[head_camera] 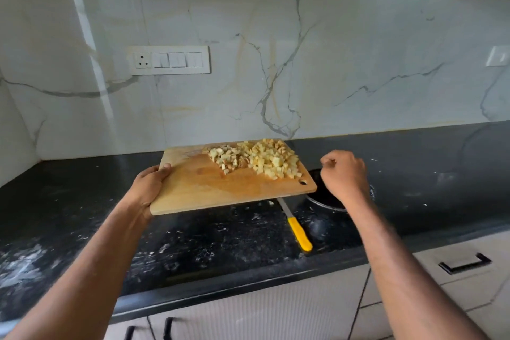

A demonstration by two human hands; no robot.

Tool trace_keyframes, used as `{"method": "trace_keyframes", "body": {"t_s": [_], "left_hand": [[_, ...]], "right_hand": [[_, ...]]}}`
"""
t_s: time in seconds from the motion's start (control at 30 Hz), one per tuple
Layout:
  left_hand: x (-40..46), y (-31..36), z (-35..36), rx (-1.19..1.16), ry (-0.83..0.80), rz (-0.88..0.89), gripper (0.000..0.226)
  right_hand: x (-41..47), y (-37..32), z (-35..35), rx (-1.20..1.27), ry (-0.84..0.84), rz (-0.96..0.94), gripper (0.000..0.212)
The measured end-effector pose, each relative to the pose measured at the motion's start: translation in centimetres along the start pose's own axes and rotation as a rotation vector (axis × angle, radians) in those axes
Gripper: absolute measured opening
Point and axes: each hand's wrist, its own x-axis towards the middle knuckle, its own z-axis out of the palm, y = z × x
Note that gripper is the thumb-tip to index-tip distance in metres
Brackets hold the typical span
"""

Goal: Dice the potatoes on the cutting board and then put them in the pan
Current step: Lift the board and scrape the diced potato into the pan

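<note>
My left hand [150,188] grips the left edge of the wooden cutting board [209,190] and holds it in the air above the counter. A heap of diced potato [256,159] lies on the board's far right part. The board's right corner hangs over a dark pan [327,197], most of which is hidden by the board and my right arm. My right hand [343,174] hovers over the pan just right of the board, fingers curled into a loose fist and holding nothing.
A knife with a yellow handle [300,233] lies on the black speckled counter [82,215], its blade running under the board. A marble backsplash with a switch panel [169,60] stands behind. Drawers with black handles [465,263] sit below the counter.
</note>
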Motion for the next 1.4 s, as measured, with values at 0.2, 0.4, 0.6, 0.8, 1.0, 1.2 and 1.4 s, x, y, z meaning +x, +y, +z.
{"method": "trace_keyframes", "body": {"t_s": [0.2,0.4,0.6,0.8,1.0,1.2,1.4], "left_hand": [[2.6,0.9,6.1,0.057,-0.165,0.018,0.032],[4.1,1.3,9.3,0.091,-0.222,0.019,0.026],[5.2,1.1,9.8,0.139,-0.228,0.025,0.029],[5.0,2.1,9.7,0.128,-0.265,0.058,0.022],[5.4,2.6,9.4,0.139,-0.311,0.071,0.031],[5.2,2.5,9.1,0.134,-0.324,0.086,0.026],[5.6,3.1,8.7,0.151,-0.326,0.112,0.026]], "right_hand": [[3.2,4.3,-2.0,0.08,-0.028,-0.149,0.013],[6.1,4.4,0.4,0.123,-0.268,-0.272,0.029],[7.6,4.0,3.0,0.098,-0.477,-0.167,0.05],[8.4,4.8,4.1,0.137,-0.449,-0.11,0.041],[8.4,4.6,3.8,0.152,-0.341,-0.187,0.018],[8.9,3.2,4.3,0.095,-0.433,-0.179,0.038],[8.5,3.2,4.3,0.149,-0.341,-0.16,0.02]]}}
